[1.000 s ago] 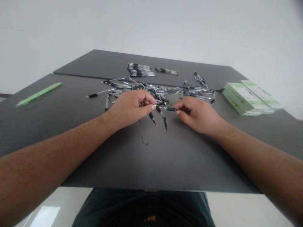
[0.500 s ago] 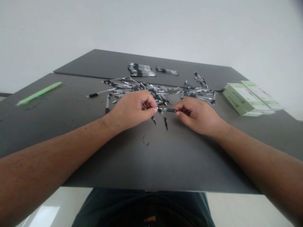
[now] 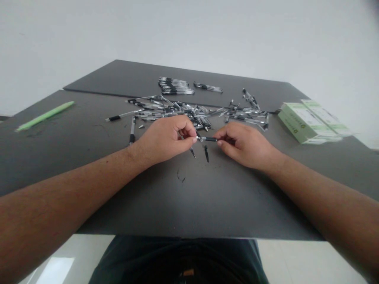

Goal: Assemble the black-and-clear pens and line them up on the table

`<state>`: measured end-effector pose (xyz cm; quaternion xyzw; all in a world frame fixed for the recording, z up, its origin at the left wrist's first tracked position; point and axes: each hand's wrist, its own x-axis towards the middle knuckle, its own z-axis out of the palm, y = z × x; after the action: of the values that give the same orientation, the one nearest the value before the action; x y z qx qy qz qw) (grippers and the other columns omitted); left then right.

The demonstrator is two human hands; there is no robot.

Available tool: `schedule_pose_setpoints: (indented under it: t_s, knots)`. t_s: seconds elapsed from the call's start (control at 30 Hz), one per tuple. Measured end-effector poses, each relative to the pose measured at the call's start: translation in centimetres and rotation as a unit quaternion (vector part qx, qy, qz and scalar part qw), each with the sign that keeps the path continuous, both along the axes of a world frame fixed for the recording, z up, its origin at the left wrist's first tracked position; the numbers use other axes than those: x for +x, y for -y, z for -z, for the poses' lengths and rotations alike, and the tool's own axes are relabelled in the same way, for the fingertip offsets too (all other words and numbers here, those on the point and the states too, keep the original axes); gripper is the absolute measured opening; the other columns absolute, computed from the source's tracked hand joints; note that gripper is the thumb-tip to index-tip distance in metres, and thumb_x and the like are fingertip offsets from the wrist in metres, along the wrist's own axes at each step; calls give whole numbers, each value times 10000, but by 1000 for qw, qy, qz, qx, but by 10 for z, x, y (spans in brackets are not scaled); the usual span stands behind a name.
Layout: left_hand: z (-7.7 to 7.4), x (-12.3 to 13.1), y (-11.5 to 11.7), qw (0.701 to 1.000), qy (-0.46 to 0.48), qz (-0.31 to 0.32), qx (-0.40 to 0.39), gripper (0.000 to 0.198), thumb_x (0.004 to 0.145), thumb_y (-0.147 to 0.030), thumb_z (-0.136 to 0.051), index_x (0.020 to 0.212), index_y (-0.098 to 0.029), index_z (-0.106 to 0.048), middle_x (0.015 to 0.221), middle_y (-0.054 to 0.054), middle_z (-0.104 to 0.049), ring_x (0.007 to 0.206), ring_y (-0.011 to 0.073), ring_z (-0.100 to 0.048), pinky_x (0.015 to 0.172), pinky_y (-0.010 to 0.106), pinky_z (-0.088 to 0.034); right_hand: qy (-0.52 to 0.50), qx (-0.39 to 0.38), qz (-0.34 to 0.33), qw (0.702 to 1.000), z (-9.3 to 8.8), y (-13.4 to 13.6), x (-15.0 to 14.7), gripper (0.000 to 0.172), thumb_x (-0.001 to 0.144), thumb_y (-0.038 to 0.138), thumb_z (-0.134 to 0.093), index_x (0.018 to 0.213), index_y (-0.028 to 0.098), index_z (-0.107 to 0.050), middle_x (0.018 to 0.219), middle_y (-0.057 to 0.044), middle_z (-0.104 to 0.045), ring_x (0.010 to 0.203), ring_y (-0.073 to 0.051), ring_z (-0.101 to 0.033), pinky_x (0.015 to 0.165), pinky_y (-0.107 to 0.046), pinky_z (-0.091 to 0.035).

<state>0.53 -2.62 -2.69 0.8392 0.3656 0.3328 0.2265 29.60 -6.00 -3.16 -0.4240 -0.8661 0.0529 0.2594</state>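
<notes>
Facing inward, left hand (image 3: 164, 137) and right hand (image 3: 248, 145), fingers (image 3: 188, 143) pinching opposite ends of seemingly one pen (image 3: 209, 139)

Loose pens (image 3: 194, 112) crowd a plain indoor workroom, whether workshop or office unclear.
Dark tables (image 3: 207, 197) stand edge to edge before a pale wall (image 3: 189, 39), above a shiny light floor (image 3: 293, 256), bearing the jumble, a neat row of pens (image 3: 177, 86) and green-and-white boxes (image 3: 310, 122).

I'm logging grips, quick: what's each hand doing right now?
Left hand: closed, pinching at one end of a pen.
Right hand: closed, holding the same pen opposite.
</notes>
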Motion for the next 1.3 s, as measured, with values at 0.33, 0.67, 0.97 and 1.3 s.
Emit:
schedule_pose_setpoints:
  t_s: [0.33, 0.67, 0.97, 1.3]
  knots:
    - [2, 1, 1, 999, -17, 27, 3, 53, 915, -294, -740, 911, -248, -765, 814, -39, -810, 758, 159, -757, 717, 298, -542, 10, -13, -16, 1000, -4, 4, -4, 164, 999, 204, -680, 1106, 251, -794, 977, -47, -806, 838, -226, -718, 795, -354, -530]
    - [1, 2, 2, 999, -27, 26, 11, 58, 920, -303, -723, 912, -255, -755, 822, -42, -811, 758, 164, -752, 718, 303, -540, 14, -23, -21, 999, -9, 7, -7, 182, 1008, 202, -677, 1120, 257, -810, 985, -60, -823, 870, -246, -742, 833, -380, -566]
    - [0, 1, 3, 999, -31, 35, 17, 54, 922, -287, -716, 909, -253, -756, 832, -44, -801, 760, 158, -741, 711, 300, -520, 21, -22, -28, 999, -9, 8, -9, 202, 1043, 217, -625, 1137, 235, -803, 1001, -78, -826, 915, -257, -742, 855, -386, -556]
    - [-3, 2, 4, 998, -43, 30, 21, 62, 922, -291, -698, 903, -262, -749, 857, -37, -817, 782, 168, -741, 761, 316, -542, 23, -40, -9, 999, -9, 7, -8, 90, 1025, 263, -690, 996, 250, -775, 916, -56, -793, 838, -241, -700, 792, -366, -524]
